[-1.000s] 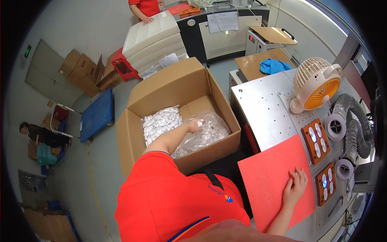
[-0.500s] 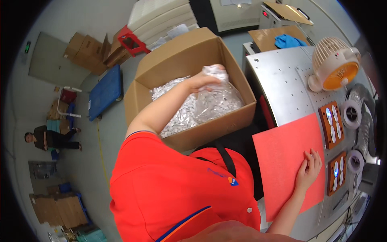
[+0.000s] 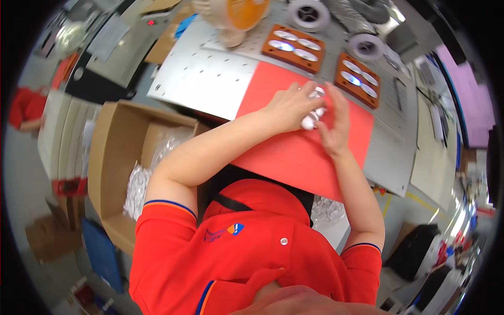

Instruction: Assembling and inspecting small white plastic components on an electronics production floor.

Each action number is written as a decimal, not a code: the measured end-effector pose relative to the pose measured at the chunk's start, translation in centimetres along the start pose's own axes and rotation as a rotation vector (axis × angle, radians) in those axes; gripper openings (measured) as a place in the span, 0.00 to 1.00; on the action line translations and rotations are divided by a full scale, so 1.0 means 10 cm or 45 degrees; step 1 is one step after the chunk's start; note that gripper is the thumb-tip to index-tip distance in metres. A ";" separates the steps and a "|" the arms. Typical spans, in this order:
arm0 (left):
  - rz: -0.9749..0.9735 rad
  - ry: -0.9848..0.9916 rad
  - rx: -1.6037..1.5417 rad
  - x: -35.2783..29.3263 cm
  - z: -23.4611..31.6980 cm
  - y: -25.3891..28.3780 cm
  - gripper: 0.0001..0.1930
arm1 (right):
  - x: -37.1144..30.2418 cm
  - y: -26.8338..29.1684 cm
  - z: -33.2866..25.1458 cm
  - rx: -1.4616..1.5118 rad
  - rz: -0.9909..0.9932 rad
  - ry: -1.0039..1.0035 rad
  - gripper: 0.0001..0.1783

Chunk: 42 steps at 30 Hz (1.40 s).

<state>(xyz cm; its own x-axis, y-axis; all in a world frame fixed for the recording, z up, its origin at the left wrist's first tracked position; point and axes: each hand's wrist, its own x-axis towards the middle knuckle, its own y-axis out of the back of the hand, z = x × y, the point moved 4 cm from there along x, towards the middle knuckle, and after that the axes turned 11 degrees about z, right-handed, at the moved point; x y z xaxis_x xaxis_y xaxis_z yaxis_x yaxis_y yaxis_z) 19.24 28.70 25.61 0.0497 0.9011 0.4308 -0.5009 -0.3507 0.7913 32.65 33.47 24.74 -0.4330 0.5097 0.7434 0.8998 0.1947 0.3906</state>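
Observation:
Small glossy white oval pieces (image 3: 312,116) lie bunched between my two hands, just above the red sheet (image 3: 283,153) on the metal worktable. My left hand (image 3: 289,108) reaches in from the left with its fingers curled round the bunch. On the right side of the pieces, my right hand (image 3: 337,123) has its thumb and fingers apart, cupped toward them. Whether the right fingers touch any piece is hard to see. Beyond the hands sit two orange-brown fixtures, the left one (image 3: 290,56) and the right one (image 3: 355,90), each holding several white ovals.
At the left stands an open cardboard box (image 3: 109,157) with a clear plastic bag (image 3: 167,147) and many white pieces inside. A fan (image 3: 233,37) and a white-rimmed round duct end (image 3: 308,16) line the table's far side. Below the sheet's near edge is a container of pieces (image 3: 328,212).
My view has swung to the right. My left hand has come out of the box to the red sheet with white pieces, and my right hand has lifted from the sheet toward them.

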 end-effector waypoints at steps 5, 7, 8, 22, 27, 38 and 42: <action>0.022 -0.191 0.104 0.10 0.01 -0.17 0.31 | -0.13 0.15 0.03 -0.267 -0.047 -0.050 0.37; 0.064 -0.215 0.083 0.05 -0.05 -0.12 0.37 | -0.15 0.15 0.07 -0.300 -0.048 -0.096 0.37; 0.056 -0.224 0.084 0.03 -0.10 -0.11 0.37 | -0.14 0.14 0.08 -0.302 -0.038 -0.101 0.37; 0.240 -0.155 -0.325 0.01 -0.38 -0.07 0.35 | 0.16 0.00 0.45 -0.238 0.100 -0.240 0.16; 0.249 -0.031 -0.474 0.02 -0.45 -0.09 0.29 | 0.25 -0.09 0.58 -0.502 -0.006 -0.274 0.16; 0.242 0.017 -0.437 0.00 -0.49 -0.09 0.23 | 0.41 -0.20 0.56 -0.772 -0.341 -0.377 0.21; 0.251 -0.020 -0.397 0.01 -0.46 -0.09 0.22 | 0.45 -0.26 0.67 -0.831 -0.460 -0.413 0.20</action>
<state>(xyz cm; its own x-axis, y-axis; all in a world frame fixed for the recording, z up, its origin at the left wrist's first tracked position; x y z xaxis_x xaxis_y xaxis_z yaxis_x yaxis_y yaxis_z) 15.72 30.29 22.94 -0.0618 0.8191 0.5703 -0.7416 -0.4201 0.5230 28.72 40.84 23.38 -0.5633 0.7459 0.3555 0.4510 -0.0831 0.8887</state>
